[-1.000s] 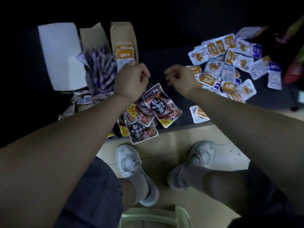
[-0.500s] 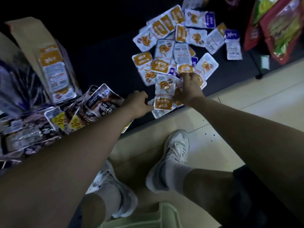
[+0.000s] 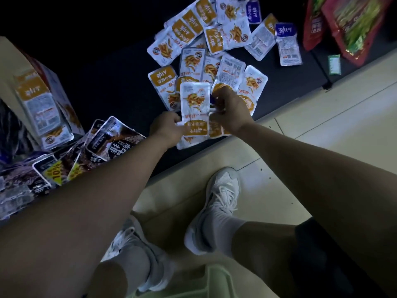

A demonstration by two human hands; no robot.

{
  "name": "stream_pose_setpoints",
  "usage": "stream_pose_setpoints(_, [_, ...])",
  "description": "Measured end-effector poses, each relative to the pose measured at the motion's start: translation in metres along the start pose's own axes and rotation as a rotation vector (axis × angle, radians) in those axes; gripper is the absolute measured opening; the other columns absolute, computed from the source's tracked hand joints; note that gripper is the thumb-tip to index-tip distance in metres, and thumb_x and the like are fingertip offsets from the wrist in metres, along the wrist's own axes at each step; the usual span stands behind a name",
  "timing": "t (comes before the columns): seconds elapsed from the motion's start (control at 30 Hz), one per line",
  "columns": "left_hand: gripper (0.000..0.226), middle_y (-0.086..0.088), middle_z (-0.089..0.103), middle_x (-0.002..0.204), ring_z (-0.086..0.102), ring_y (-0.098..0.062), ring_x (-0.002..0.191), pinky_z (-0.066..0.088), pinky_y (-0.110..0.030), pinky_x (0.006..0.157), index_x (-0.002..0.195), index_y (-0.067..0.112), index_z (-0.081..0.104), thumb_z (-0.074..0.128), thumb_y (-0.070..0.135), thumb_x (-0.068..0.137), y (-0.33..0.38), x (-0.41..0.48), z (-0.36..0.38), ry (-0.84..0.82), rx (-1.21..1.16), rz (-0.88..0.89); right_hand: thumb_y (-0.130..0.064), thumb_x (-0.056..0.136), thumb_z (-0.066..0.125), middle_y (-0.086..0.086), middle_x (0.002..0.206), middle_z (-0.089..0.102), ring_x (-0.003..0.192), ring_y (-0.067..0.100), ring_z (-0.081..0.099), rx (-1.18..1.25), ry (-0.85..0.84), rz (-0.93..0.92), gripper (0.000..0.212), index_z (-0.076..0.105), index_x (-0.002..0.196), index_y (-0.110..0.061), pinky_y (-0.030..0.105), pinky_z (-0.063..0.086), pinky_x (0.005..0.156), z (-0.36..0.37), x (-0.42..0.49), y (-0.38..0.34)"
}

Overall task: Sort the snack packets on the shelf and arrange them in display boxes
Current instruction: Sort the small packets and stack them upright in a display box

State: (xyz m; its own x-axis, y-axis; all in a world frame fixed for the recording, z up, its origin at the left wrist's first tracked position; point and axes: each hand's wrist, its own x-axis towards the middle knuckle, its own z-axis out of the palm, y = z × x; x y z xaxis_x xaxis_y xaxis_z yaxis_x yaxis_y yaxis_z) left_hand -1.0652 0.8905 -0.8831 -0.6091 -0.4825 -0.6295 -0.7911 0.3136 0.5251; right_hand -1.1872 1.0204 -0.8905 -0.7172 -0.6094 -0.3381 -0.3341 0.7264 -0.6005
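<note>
the left hand (image 3: 165, 130) shows only its back; its fingertips are hidden behind the orange-and-white packet (image 3: 195, 102) it pinches. the right hand (image 3: 231, 112) curls over a second packet (image 3: 215, 128) at the shelf's front edge, and whether more lie under it cannot be told. the shelf (image 3: 103, 67) fades into darkness toward its back edge. in the orange-and-white pile (image 3: 227, 37) the lower packets are mostly covered and the topmost are cut by the frame. the left forearm covers part of the dark packets (image 3: 113, 140), and those at the far left blur. the display box (image 3: 12, 61) and the red-and-green bags (image 3: 352, 24) are cropped by the frame. a small green item (image 3: 334, 64) near the shelf's right edge is too small to identify
</note>
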Motion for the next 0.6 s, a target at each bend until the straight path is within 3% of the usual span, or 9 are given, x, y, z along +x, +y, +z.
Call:
stream_pose_setpoints(0.07, [0.019,-0.005,0.060,0.099,0.060,-0.024,0.094,0.045,-0.029,0.073,0.100,0.010,0.063,0.070,0.021,0.086,-0.005,0.002,-0.013,0.082,-0.114,-0.005,-0.008,0.083,0.063,0.011,0.119,0.058,0.105,0.026,0.054,-0.019,0.013,0.002,0.042,0.053,0.124,-0.010,0.030,0.041,0.080,-0.001,0.001,0.004])
stream_pose_setpoints(0.13, [0.026,-0.003,0.057,0.101,0.056,-0.019,0.091,0.042,-0.029,0.074,0.112,0.007,0.062,0.068,0.015,0.088,-0.008,0.002,-0.027,0.167,-0.181,0.004,-0.025,0.085,0.066,0.011,0.125,0.054,0.115,0.029,0.049,-0.119,-0.034,-0.015,0.048,0.052,0.129,-0.013,0.033,0.040,0.089,0.000,0.000,0.005])
stream_pose_setpoints(0.23, [0.025,-0.006,0.059,0.102,0.057,-0.020,0.089,0.045,-0.031,0.074,0.112,0.008,0.062,0.066,0.007,0.087,-0.013,0.003,-0.040,0.166,-0.237,-0.005,-0.063,0.081,0.062,0.007,0.133,0.047,0.125,0.029,0.038,-0.228,-0.101,0.009,0.068,0.050,0.132,-0.020,0.041,0.030,0.102,0.007,-0.001,-0.002])
stream_pose_setpoints(0.3, [0.024,-0.008,0.062,0.103,0.061,-0.023,0.092,0.050,-0.034,0.077,0.107,0.010,0.062,0.066,0.002,0.085,-0.015,0.004,-0.042,0.121,-0.260,-0.014,-0.070,0.079,0.058,0.005,0.132,0.048,0.128,0.028,0.036,-0.241,-0.120,0.047,0.067,0.054,0.127,-0.024,0.044,0.025,0.104,0.010,-0.001,-0.012])
stream_pose_setpoints(0.47, [0.027,-0.014,0.064,0.111,0.063,-0.028,0.100,0.054,-0.041,0.085,0.111,0.008,0.061,0.062,-0.001,0.086,-0.020,0.004,-0.040,0.131,-0.289,-0.032,-0.046,0.085,0.065,0.003,0.133,0.051,0.131,0.029,0.034,-0.525,-0.313,-0.008,0.056,0.050,0.137,-0.030,0.043,0.019,0.108,0.004,0.000,-0.020])
stream_pose_setpoints(0.53, [0.031,-0.014,0.062,0.115,0.061,-0.027,0.100,0.053,-0.037,0.081,0.117,0.006,0.059,0.061,0.000,0.087,-0.023,0.004,-0.044,0.164,-0.334,-0.066,-0.035,0.087,0.066,0.005,0.125,0.056,0.125,0.029,0.044,-0.401,-0.302,0.044,0.046,0.054,0.130,-0.024,0.042,0.022,0.108,0.000,0.003,-0.018])
stream_pose_setpoints(0.6, [0.033,-0.013,0.060,0.116,0.060,-0.026,0.098,0.051,-0.035,0.074,0.121,0.004,0.057,0.058,-0.003,0.089,-0.026,0.004,-0.049,0.192,-0.420,-0.100,-0.026,0.090,0.063,0.007,0.114,0.059,0.112,0.029,0.053,-0.145,-0.179,0.134,0.034,0.056,0.122,-0.015,0.043,0.038,0.103,-0.005,0.009,-0.016])
